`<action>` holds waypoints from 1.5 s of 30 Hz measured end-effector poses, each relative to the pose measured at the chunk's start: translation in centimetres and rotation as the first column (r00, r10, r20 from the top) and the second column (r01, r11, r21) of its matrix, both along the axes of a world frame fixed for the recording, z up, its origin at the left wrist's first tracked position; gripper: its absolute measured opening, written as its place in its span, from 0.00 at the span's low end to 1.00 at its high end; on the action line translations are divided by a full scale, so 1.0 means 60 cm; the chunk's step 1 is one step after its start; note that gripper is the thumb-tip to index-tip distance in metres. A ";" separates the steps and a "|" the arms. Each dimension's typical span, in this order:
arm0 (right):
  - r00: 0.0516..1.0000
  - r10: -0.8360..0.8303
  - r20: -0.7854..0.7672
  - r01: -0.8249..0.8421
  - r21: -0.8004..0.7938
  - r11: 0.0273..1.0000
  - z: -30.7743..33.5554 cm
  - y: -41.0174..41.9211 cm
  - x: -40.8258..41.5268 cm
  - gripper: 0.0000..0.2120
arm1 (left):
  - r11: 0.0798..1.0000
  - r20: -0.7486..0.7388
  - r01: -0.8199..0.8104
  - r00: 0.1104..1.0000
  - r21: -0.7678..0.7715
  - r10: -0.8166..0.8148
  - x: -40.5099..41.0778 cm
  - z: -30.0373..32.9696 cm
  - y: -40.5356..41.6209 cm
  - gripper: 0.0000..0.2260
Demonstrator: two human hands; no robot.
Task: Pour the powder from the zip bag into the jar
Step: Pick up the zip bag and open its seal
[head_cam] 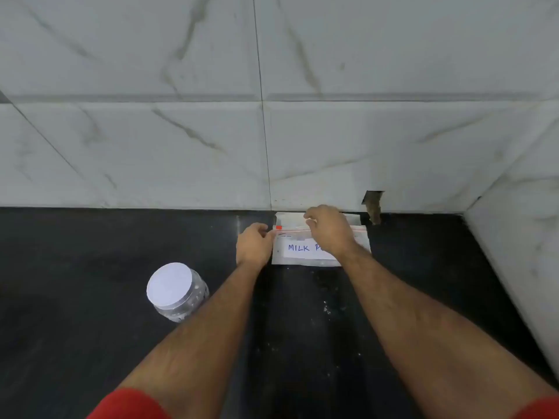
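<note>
A clear zip bag (pixel 298 255) with a red zip strip and a white label reading "MILK P..." stands against the wall at the back of the black counter. My left hand (pixel 254 244) pinches the bag's top left corner. My right hand (pixel 329 229) grips the top edge near the middle and hides part of the label. A clear plastic jar (pixel 177 291) with a white lid on it stands to the left, apart from both hands.
The black counter (pixel 90 297) ends at a white marble-tiled wall (pixel 181 146) behind, and a side wall (pixel 520 252) closes it on the right. A chipped hole (pixel 374 207) shows in the tile. White specks (pixel 326 309) lie scattered on the counter.
</note>
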State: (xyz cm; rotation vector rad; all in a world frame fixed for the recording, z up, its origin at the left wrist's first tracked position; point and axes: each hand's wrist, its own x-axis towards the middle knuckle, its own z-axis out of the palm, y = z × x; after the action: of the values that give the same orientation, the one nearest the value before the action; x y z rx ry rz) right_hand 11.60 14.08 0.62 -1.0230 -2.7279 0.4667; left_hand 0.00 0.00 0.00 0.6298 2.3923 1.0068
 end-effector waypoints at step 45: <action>0.998 0.055 -0.043 -0.067 -0.399 0.915 0.345 -0.175 0.239 0.06 | 0.790 0.343 0.059 0.879 0.610 -0.330 0.128 0.234 -0.207 0.08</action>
State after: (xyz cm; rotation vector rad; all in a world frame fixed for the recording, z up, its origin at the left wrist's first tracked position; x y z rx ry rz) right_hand 25.93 3.56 21.33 -1.0037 -2.7017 1.0785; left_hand 7.69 -12.41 14.01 0.7503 1.5684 1.6113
